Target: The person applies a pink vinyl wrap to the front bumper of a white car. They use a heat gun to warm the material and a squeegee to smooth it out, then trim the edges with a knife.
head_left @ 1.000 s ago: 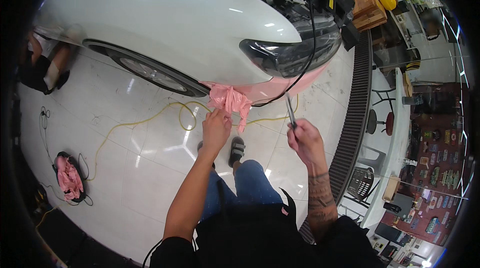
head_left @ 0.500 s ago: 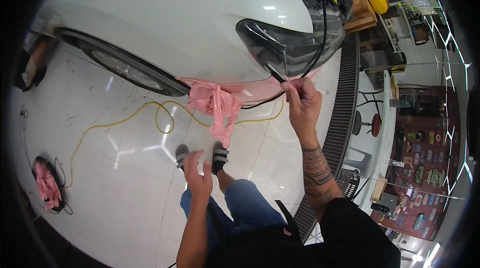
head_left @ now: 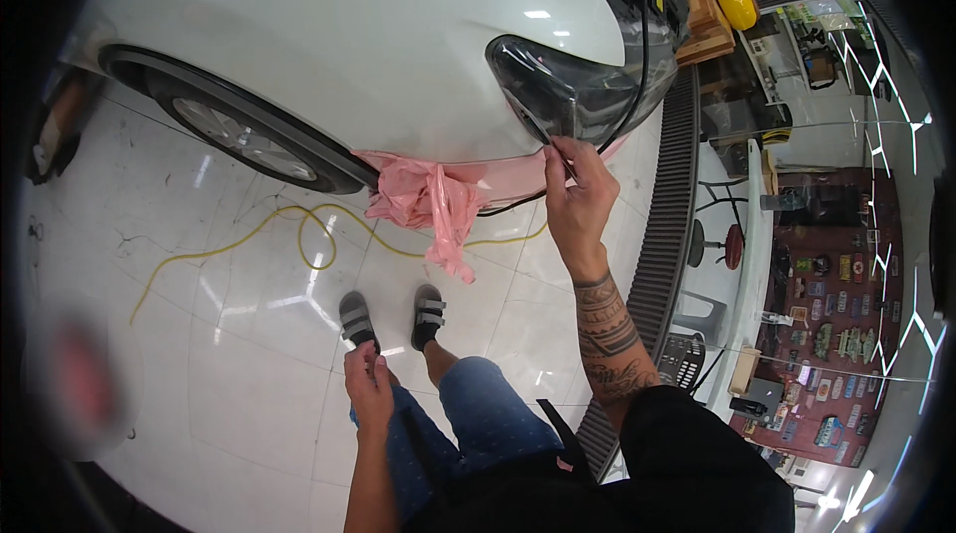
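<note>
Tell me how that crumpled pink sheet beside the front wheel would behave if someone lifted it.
The pink sheet would probably be floppy, since it hangs in loose folds. It looks thin and shiny, so it may be light and perhaps slippery. Pulling might meet resistance, as its top seems attached to the car.

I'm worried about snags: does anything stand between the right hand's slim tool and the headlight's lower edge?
Nothing visible does: the slim tool in the right hand is at the headlight. The black cable runs close by on the right and seems to pass behind the hand.
</note>
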Demonstrator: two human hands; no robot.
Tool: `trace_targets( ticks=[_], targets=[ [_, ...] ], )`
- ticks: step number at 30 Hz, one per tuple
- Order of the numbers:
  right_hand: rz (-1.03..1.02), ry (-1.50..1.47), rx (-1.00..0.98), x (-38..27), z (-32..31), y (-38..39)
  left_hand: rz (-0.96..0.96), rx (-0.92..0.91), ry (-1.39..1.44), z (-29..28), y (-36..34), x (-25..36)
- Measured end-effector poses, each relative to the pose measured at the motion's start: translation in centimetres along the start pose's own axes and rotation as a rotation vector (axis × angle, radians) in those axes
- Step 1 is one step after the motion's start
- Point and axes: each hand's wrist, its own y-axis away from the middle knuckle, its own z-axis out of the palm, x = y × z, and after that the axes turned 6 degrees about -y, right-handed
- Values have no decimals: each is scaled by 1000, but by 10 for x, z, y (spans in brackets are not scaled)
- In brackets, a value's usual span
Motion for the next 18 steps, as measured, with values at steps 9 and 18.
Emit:
trace_targets(
  ticks=[9, 18],
  targets=[
    [-46, 179, -44, -9, -4, 1, 4, -48, -13, -4, 2, 3],
    [-29, 174, -65, -10, -6, 4, -8, -50, -22, -5, 2, -8]
  ],
)
